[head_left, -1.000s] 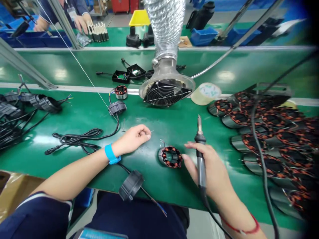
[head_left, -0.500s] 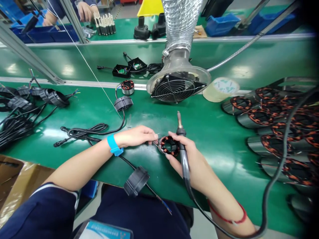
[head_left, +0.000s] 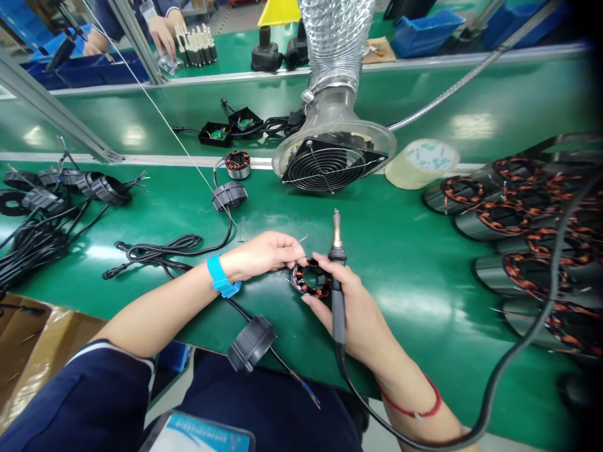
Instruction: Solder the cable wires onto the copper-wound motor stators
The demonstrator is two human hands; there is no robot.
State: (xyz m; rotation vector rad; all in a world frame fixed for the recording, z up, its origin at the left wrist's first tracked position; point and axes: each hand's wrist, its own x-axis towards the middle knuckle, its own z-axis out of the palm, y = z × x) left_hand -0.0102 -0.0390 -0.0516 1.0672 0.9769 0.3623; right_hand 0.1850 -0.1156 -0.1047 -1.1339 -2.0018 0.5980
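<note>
A ring-shaped stator with copper windings is between my two hands over the green bench. My right hand grips its right side with thumb and fingers, and also holds a soldering iron whose metal tip points up and away from me. The fingertips of my left hand are pinched at the stator's upper left edge, where thin wires stick out; what exactly they pinch is too small to tell. Below my left hand, a black round cap on a cable lies at the bench's front edge.
A fume extractor with fan grille hangs ahead. Many large stators stand at right, beside a tape roll. Capped cables lie left. Behind stands a small stator. Another person's hand shows across the bench.
The stator and my right hand have shifted slightly left. My left fingertips have moved a little right and up, onto the stator's upper edge. The camera view has shifted slightly.
</note>
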